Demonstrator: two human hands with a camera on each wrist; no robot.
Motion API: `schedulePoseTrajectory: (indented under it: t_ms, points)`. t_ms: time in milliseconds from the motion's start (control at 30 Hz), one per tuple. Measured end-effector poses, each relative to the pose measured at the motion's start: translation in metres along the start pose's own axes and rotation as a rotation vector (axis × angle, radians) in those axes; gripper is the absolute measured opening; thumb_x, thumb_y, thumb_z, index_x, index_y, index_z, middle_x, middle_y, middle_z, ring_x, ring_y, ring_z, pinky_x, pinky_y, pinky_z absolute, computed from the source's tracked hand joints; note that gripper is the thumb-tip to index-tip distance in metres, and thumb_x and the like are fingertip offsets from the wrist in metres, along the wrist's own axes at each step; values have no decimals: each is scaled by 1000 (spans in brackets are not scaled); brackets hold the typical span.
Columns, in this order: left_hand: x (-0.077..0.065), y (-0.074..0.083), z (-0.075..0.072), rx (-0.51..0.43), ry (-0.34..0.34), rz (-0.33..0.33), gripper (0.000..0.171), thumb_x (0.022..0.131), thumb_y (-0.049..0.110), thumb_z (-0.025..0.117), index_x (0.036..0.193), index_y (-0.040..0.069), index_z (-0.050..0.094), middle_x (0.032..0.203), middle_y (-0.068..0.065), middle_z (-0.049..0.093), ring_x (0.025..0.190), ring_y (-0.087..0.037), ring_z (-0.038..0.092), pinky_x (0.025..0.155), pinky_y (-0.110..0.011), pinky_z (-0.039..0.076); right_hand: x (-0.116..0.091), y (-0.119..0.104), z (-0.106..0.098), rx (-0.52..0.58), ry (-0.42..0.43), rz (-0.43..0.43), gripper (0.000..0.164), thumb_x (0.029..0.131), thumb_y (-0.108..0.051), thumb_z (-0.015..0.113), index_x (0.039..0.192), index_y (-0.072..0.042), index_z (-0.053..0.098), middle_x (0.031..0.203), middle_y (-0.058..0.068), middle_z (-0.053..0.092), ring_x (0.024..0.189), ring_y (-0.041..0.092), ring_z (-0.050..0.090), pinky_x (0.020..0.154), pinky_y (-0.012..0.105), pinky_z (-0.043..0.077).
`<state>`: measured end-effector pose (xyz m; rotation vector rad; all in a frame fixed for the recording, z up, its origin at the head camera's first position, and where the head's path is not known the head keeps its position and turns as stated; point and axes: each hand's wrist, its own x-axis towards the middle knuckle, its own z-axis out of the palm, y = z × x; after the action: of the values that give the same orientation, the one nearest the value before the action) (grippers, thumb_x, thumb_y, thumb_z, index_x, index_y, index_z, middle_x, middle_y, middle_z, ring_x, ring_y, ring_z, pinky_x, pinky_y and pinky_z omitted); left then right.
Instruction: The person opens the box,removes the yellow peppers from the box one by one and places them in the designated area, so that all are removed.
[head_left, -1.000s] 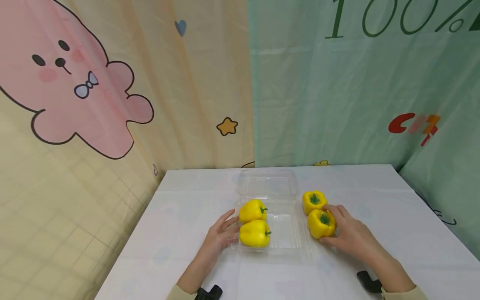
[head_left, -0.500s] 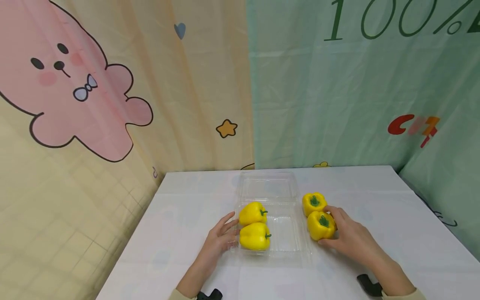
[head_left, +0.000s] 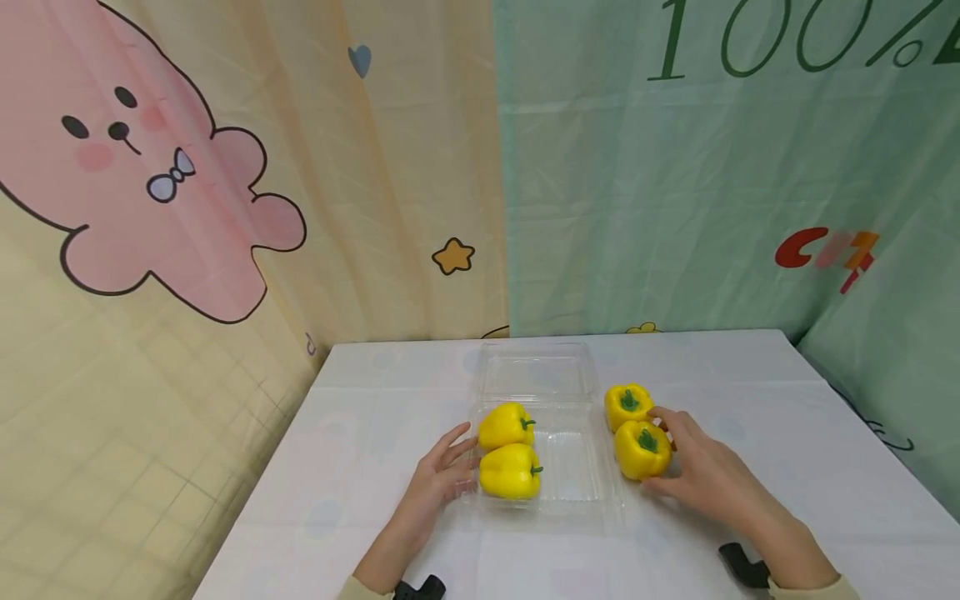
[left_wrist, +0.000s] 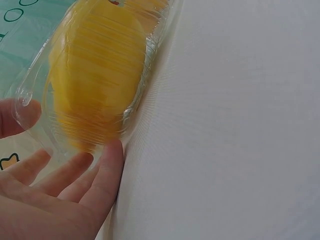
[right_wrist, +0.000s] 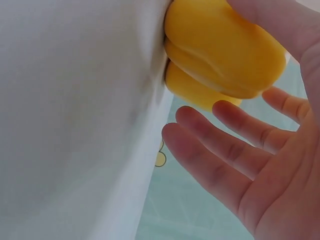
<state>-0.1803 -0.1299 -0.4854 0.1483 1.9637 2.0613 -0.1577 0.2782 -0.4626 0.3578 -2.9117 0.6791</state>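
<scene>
Left hand: our left hand (head_left: 441,479) lies with fingers straight against the left wall of the clear tray (head_left: 573,492), holding nothing.
Right hand: our right hand (head_left: 701,475) cups the near loose pepper (head_left: 641,450); thumb on top, fingers spread beside it.
Loose peppers: the near one rests on the white surface (head_left: 787,450) right of the tray, touching the far loose pepper (head_left: 627,406).
Tray: two yellow peppers (head_left: 510,471) sit in its left half.

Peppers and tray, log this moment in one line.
left hand touches tray | right hand cups near pepper | two peppers in tray
</scene>
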Motion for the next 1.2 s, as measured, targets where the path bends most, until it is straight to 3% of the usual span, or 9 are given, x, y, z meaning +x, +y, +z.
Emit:
schedulePoseTrajectory:
  t_ms: [333,600,767,967,1200]
  points:
    - [-1,0,-7,10,-1,1,65,97,10,58,157,22,35,155,-13,42,130,-29,53,95,-40,51,4,3,-9,7,36,-67,100,72,-51,88,151,-18,35,131,10,49,107,35,62,74,49,56]
    - [3,5,-8,8,-4,18,66,97,9,58,158,19,33,155,-13,43,130,-30,54,94,-38,51,4,-2,-21,-12,134,-115,98,75,-64,79,151,-18,37,132,10,49,106,37,60,77,56,54]
    - [3,2,-5,-4,-9,10,67,96,9,60,157,20,35,155,-15,42,130,-30,54,93,-38,52,0,-6,-26,-37,222,-166,94,75,-57,82,150,-16,42,134,10,50,110,35,58,82,60,52]
    - [5,-3,-1,-8,-11,9,68,94,9,61,157,19,36,154,-16,43,128,-30,55,93,-38,52,-1,-15,-26,-113,321,-234,91,71,-41,91,146,-13,47,134,8,51,115,30,55,85,55,53]
    - [3,-2,0,3,-2,10,68,94,9,61,156,20,37,154,-15,44,127,-29,55,93,-38,52,3,-32,-25,-132,315,-269,90,70,-39,92,144,-12,49,133,10,52,114,31,54,86,56,53]
